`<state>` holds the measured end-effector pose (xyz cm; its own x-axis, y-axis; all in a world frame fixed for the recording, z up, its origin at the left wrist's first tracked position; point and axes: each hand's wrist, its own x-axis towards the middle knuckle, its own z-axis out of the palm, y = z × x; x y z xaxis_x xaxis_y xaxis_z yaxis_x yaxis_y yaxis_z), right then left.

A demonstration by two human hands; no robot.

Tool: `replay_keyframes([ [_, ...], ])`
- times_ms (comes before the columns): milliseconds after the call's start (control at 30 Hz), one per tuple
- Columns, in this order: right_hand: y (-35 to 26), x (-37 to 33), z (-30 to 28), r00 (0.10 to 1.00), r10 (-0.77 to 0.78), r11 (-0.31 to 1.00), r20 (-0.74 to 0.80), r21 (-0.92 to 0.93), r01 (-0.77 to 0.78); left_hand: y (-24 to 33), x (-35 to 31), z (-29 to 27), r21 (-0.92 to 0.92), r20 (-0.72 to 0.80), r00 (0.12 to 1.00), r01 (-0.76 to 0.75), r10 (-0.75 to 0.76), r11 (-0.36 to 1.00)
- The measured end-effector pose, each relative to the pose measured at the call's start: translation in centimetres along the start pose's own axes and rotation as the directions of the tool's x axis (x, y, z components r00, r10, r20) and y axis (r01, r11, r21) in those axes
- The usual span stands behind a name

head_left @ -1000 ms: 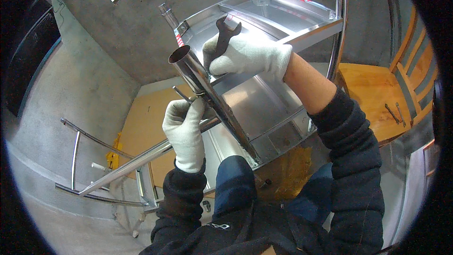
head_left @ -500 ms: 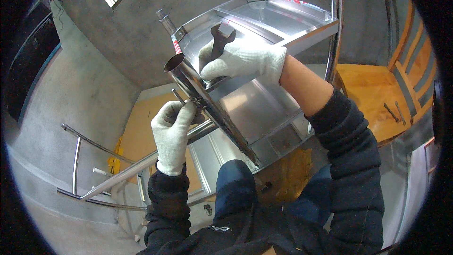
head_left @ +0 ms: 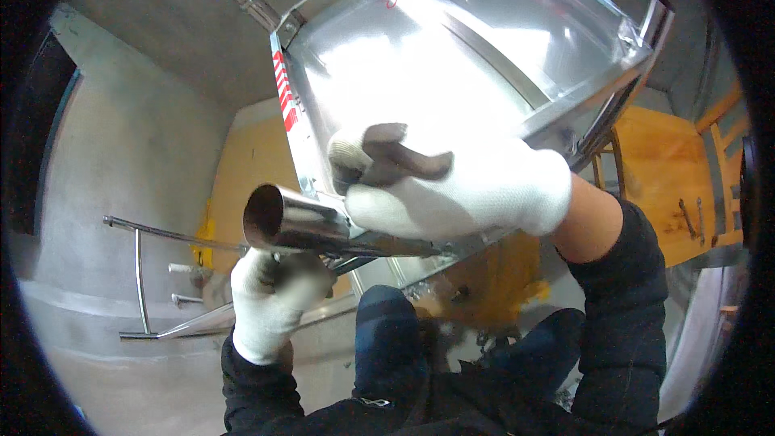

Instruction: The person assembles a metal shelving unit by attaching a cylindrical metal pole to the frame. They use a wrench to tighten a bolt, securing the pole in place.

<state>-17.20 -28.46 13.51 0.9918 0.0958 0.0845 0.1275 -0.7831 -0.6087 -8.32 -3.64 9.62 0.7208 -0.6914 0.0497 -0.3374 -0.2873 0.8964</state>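
Observation:
My right hand, in a white glove, is closed round an open-end wrench, whose dark forked jaw sticks up past the fingers. Just below it runs a shiny steel tube leg, its hollow end facing left towards me. The leg belongs to an upturned stainless-steel table with a flat panel and bracing bars. My left hand, gloved too, is closed just under the tube's open end. Its fingertips are blurred and partly behind the tube, so what they grip is hidden.
On the right stands a wooden chair with two small dark tools on its seat. A frame of steel tubes lies at the left. Brown cardboard is on the floor beyond my knees. Another tube leg rises far right.
The table has tipped, and its near leg now lies closer to level, with its open end lower and further left. Both hands have moved down with it. The thin rod in my left hand no longer shows.

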Motion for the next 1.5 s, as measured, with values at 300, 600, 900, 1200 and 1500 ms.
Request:
replay_keyframes([
  [300,4.0,-0.6,2.1,0.945,0.142,0.77,-0.293,0.633,0.08,1.3,0.0,-0.4,0.064,0.179,0.982,0.052,-0.063,0.997],
  [600,3.4,0.2,-2.0,0.989,0.143,0.68,0.025,0.724,-0.116,-0.4,-1.1,-0.7,-0.164,0.166,0.962,0.245,-0.218,0.955],
  [900,1.2,1.1,-0.3,0.984,0.098,0.825,-0.148,0.565,0.002,2.8,0.4,-0.3,0.019,0.172,0.984,0.043,-0.046,0.999],
  [1200,-3.2,1.0,0.7,0.864,0.418,0.83,-0.28,0.503,-0.238,5.0,2.9,-0.4,0.172,0.241,0.971,-0.047,0.005,0.984],
  [1500,-2.8,1.8,-0.1,0.799,0.599,0.688,-0.051,0.544,-0.48,3.7,1.7,-0.1,0.248,0.197,0.98,-0.051,0.001,0.967],
])
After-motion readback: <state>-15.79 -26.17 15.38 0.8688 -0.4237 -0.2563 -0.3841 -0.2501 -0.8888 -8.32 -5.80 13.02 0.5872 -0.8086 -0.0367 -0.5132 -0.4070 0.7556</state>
